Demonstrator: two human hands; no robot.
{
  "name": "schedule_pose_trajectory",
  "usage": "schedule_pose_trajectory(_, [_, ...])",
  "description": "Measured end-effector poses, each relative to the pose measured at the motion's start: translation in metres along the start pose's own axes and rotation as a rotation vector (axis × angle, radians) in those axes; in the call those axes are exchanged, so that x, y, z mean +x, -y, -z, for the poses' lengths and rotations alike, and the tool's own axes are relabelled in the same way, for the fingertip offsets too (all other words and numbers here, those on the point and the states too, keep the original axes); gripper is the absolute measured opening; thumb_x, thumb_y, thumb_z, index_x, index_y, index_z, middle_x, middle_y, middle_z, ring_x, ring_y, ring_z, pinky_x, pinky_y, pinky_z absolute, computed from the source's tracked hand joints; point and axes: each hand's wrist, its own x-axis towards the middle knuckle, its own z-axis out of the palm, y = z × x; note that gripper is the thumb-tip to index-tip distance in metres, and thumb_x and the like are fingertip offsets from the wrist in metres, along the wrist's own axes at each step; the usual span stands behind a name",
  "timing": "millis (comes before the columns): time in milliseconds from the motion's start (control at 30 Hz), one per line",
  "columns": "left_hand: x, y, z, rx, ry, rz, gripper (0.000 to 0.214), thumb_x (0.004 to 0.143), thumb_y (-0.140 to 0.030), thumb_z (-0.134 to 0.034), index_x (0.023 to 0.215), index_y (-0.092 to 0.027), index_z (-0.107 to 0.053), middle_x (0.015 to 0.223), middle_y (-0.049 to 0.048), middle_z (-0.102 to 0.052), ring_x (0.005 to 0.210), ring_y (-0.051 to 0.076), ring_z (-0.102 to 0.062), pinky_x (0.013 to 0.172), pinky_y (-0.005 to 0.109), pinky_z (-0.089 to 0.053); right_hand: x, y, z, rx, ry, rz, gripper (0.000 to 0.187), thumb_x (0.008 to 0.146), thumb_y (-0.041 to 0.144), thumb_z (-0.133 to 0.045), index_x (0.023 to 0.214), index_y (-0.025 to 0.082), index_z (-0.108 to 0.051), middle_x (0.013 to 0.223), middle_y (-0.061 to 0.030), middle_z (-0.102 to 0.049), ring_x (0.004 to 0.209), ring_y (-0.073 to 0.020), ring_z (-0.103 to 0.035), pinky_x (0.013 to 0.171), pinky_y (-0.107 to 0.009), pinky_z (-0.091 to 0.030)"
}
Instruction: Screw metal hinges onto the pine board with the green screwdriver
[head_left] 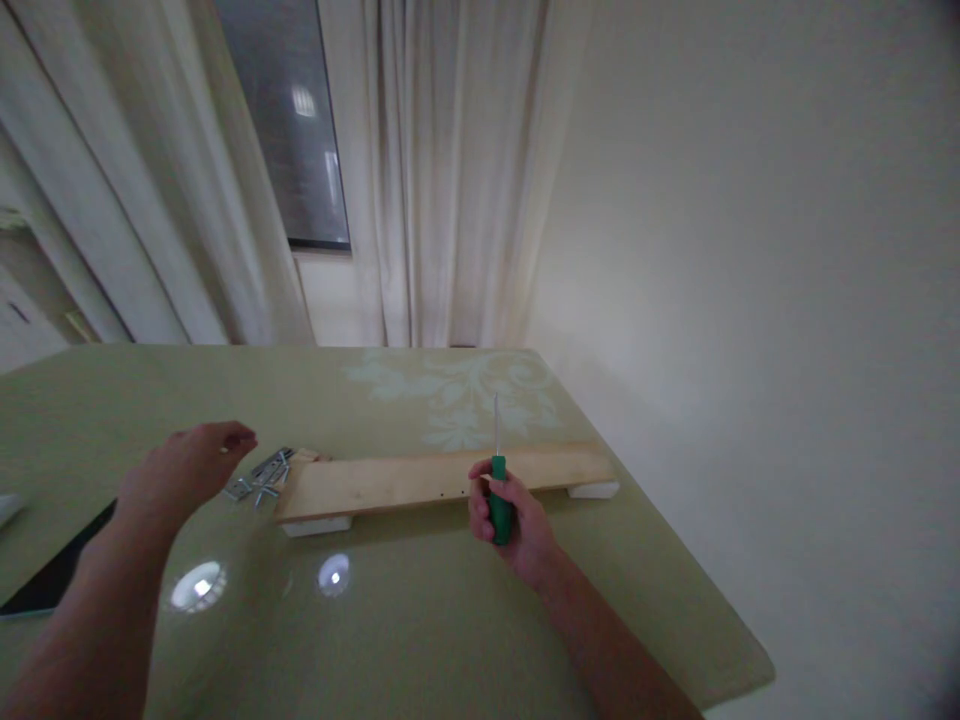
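Observation:
My right hand (521, 525) is wrapped round the green handle of a screwdriver (500, 510), whose thin metal shaft points upward. Behind that hand lies a long, pale wooden board (397, 483), raised on white blocks at its two ends. A few small dark holes show near the board's front edge. To the left, my left hand (187, 460) hovers with its fingertips pinched together; what they hold, if anything, is too small to make out. Close to those fingertips, a pile of metal hardware (262, 478), with screws or bolts among it, lies by the board's left end.
Everything rests on a glossy, pale green table (420, 630) with a floral pattern at the back. A flat black object (56, 570) lies at the left, partly behind my forearm. A plain wall (750, 300) borders the table's right side, with curtains (457, 180) behind.

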Motion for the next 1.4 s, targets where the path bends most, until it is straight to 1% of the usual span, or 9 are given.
schedule_pose_trajectory(67, [-0.013,0.011,-0.028,-0.015,-0.007,-0.012,0.049,0.102,-0.045,-0.049,0.133,-0.015,-0.074,0.125,0.0168,-0.077,0.108,0.039,-0.073,0.097,0.052,-0.055,0.000,-0.005,-0.001,-0.012,-0.037,0.021,0.026,0.081,0.043,-0.078,0.088,0.020,-0.068,0.058,0.0075,-0.052,0.042,-0.0054,-0.041,0.042,-0.019,-0.028])
schedule_pose_trajectory(167, [-0.029,0.008,-0.059,0.064,-0.103,0.007,0.060,0.104,-0.054,-0.041,0.137,-0.014,-0.072,0.143,0.0218,-0.067,0.124,0.049,-0.065,0.100,0.061,-0.052,-0.001,-0.009,-0.004,-0.045,-0.089,0.052,0.027,0.080,0.043,-0.081,0.082,0.020,-0.067,0.055,0.0082,-0.050,0.040,-0.0049,-0.039,0.040,-0.019,-0.023])
schedule_pose_trajectory(400, [-0.025,0.001,-0.080,0.010,-0.029,0.020,0.049,0.101,-0.045,-0.043,0.120,-0.015,-0.077,0.137,0.0208,-0.071,0.118,0.044,-0.068,0.099,0.056,-0.053,0.004,-0.010,-0.004,-0.099,-0.233,0.167,0.032,0.075,0.046,-0.084,0.079,0.019,-0.066,0.054,0.0076,-0.052,0.042,-0.0055,-0.041,0.039,-0.019,-0.026])
schedule_pose_trajectory(633, [-0.034,0.009,-0.081,0.020,-0.144,-0.012,0.048,0.099,-0.047,-0.041,0.109,-0.017,-0.077,0.115,0.0212,-0.079,0.106,0.042,-0.072,0.083,0.048,-0.056,0.013,-0.012,0.001,-0.067,-0.335,0.264,0.036,0.071,0.048,-0.084,0.078,0.020,-0.062,0.052,0.0082,-0.052,0.041,-0.0057,-0.040,0.038,-0.019,-0.027])
schedule_pose_trajectory(800, [-0.036,0.006,-0.080,-0.019,-0.175,-0.002,0.038,0.093,-0.046,-0.048,0.096,-0.020,-0.076,0.103,0.0191,-0.081,0.098,0.043,-0.074,0.075,0.047,-0.055,0.014,-0.018,-0.002,-0.035,-0.326,0.250,0.038,0.069,0.050,-0.084,0.077,0.021,-0.060,0.051,0.0084,-0.051,0.039,-0.0057,-0.040,0.037,-0.019,-0.026])
schedule_pose_trajectory(900, [-0.034,0.005,-0.082,-0.093,-0.179,-0.001,0.037,0.092,-0.047,-0.050,0.095,-0.019,-0.074,0.100,0.0207,-0.081,0.096,0.044,-0.074,0.076,0.049,-0.055,0.014,-0.021,-0.002,-0.041,-0.316,0.242,0.038,0.070,0.049,-0.085,0.077,0.020,-0.061,0.052,0.0080,-0.052,0.039,-0.0055,-0.041,0.037,-0.018,-0.027])
schedule_pose_trajectory(1033, [-0.031,0.008,-0.081,-0.172,-0.204,0.046,0.035,0.088,-0.051,-0.052,0.097,-0.024,-0.071,0.092,0.0150,-0.080,0.089,0.044,-0.074,0.069,0.047,-0.054,0.014,-0.021,-0.001,-0.046,-0.309,0.250,0.038,0.071,0.050,-0.085,0.078,0.020,-0.062,0.051,0.0079,-0.051,0.040,-0.0057,-0.040,0.037,-0.018,-0.028])
schedule_pose_trajectory(1233, [-0.030,0.014,-0.068,-0.165,-0.189,0.126,0.048,0.096,-0.051,-0.041,0.107,-0.017,-0.073,0.098,0.0221,-0.078,0.096,0.043,-0.073,0.079,0.048,-0.053,0.014,-0.019,0.000,-0.043,-0.311,0.246,0.039,0.073,0.052,-0.084,0.079,0.020,-0.062,0.053,0.0081,-0.052,0.039,-0.0055,-0.040,0.037,-0.019,-0.026])
schedule_pose_trajectory(1400, [-0.038,-0.002,-0.052,-0.105,-0.413,0.034,0.045,0.101,-0.047,-0.037,0.107,-0.018,-0.070,0.105,0.0200,-0.074,0.115,0.043,-0.067,0.101,0.059,-0.047,0.012,-0.020,-0.001,-0.066,-0.299,0.208,0.038,0.073,0.052,-0.084,0.076,0.020,-0.062,0.053,0.0074,-0.052,0.041,-0.0062,-0.043,0.038,-0.019,-0.028])
